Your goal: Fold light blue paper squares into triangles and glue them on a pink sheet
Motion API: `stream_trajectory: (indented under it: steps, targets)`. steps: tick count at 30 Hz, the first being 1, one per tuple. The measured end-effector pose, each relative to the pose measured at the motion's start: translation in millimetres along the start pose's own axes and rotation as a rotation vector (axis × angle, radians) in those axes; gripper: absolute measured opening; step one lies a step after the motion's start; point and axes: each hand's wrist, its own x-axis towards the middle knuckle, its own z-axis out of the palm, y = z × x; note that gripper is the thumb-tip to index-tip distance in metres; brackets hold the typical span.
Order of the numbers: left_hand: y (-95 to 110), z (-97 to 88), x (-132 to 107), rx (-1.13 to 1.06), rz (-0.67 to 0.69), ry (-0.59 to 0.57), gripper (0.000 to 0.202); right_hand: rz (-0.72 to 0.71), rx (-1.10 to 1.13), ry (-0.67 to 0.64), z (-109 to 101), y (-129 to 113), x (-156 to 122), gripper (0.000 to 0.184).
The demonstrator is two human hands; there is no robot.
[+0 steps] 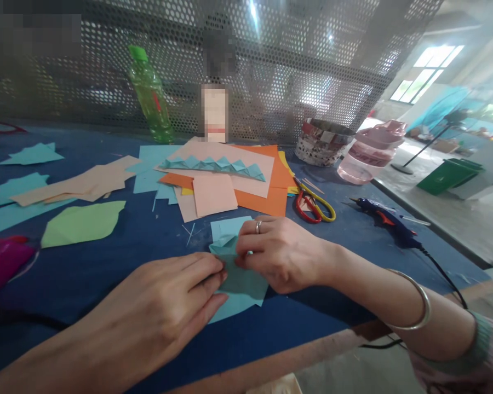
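Observation:
A light blue paper (243, 284) lies partly folded on the blue table (119, 257) in front of me. My left hand (164, 312) pinches its left edge with closed fingertips. My right hand (281, 251), with a ring on one finger and a bangle on the wrist, presses and pinches the fold from the right. The two hands' fingertips almost meet over the crease.
Behind lie orange, pink and blue sheets (238, 180) with a folded zigzag strip (213, 164), a green folded sheet (82, 223), scissors (314, 205), a blue glue gun (388, 216) with its cord, a green bottle (150, 93), a woven basket (322, 142), a pink jug (372, 153). A mesh screen (296, 60) backs the table.

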Motion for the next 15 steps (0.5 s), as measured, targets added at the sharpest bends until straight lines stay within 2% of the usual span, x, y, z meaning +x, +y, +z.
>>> stream_trajectory:
  steps: [5, 8, 11, 15]
  targets:
    - [-1.2, 2.0, -5.6, -0.032, -0.008, -0.052, 0.038, 0.034, 0.107, 0.157, 4.0, 9.6, -3.1, 0.035]
    - [-2.5, 2.3, -8.3, -0.047, -0.008, -0.05, 0.037, 0.137, 0.181, 0.111, 4.3, 12.5, -2.9, 0.044]
    - [-3.4, 0.8, -8.7, -0.049, 0.01, -0.047, 0.036, 0.196, 0.241, 0.023, 3.3, 11.6, -1.4, 0.037]
    - [-2.5, -2.1, -7.2, -0.044, -0.019, -0.052, 0.042, 0.228, 0.277, 0.044, 3.0, 12.2, -0.8, 0.021]
